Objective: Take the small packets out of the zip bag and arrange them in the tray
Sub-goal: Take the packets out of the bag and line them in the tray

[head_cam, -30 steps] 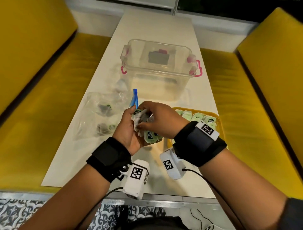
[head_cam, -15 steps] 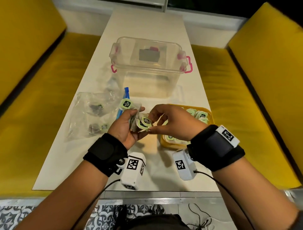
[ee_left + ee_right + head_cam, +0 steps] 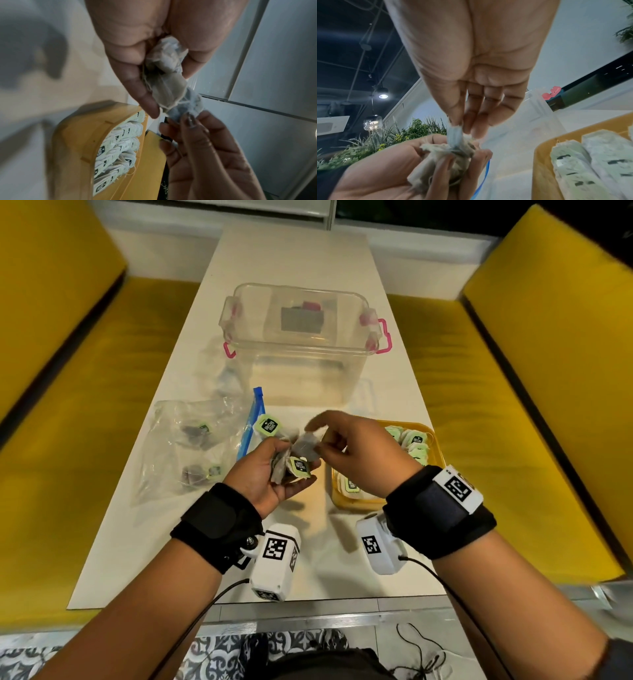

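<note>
Packet count in left hand (image 3: 270, 474) was unreadable: bunched packets (image 3: 287, 465) overlapped.
Right hand (image 3: 352, 453) pinched one packet (image 3: 308, 446) off that gripped bunch, above the table beside the tray (image 3: 346, 498); versus 0.5 s earlier, it sat lifted clearer.

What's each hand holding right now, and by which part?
Left hand grips a bunch of small packets in palm and fingers. Right hand pinches the top end of one packet, between thumb and fingertips.

My left hand (image 3: 274, 470) cups a clump of small pale packets (image 3: 287, 467); my right hand (image 3: 346, 450) apparently pinches one.
</note>
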A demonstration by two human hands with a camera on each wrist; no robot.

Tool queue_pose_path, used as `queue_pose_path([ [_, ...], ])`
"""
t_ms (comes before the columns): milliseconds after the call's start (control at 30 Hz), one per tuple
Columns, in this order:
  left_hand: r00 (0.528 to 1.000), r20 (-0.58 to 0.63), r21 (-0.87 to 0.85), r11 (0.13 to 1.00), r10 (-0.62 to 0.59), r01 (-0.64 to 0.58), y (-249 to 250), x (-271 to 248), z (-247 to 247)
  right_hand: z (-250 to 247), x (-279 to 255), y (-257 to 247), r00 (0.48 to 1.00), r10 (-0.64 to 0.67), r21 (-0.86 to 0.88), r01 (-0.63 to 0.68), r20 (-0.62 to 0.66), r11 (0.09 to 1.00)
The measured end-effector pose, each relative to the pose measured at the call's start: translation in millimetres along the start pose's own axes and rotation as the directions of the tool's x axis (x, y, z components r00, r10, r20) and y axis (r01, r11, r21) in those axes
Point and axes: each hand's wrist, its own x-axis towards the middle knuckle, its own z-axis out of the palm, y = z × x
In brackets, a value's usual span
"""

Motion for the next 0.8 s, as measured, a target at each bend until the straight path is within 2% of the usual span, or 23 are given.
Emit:
queue_pose_path([
  [100,1.0,-0.007,0.033,0.999,-0.006,0.006,0.2,-1.0,-0.2,-3.3,2.4,-3.4,0.999,0.018,0.06,-0.016,-0.03,0.998],
  [300,1.0,-0.001,0.092,0.996,0.002,-0.002,3.4,0.0,-1.4,-11.5,5.8,-4.0,0.988,0.087,0.068,-0.096,0.128,0.993],
  [433,0.998,0.015,0.151,0.987,0.054,-0.055,3.6,0.3,4.0,-18.8,7.5,-3.7,0.993,0.08,0.044,-0.084,0.085,0.996],
  [567,0.996,0.012,0.219,0.972,0.084,-0.085,1.8,3.2,9.4,-30.4,8.6,-4.7,0.999,-0.009,-0.152,0.016,0.047,0.988],
  [700,0.994,0.051,0.32,0.942,0.092,-0.104,-1.2,5.3,13.6,-44.2,8.6,-2.6,0.992,0.059,-0.189,-0.037,0.115,0.981],
  [800,0.989,0.086,0.373,0.917,0.119,-0.143,-4.6,6.3,15.5,-50.6,9.2,2.0,0.99,0.085,-0.224,-0.058,0.113,0.973],
])
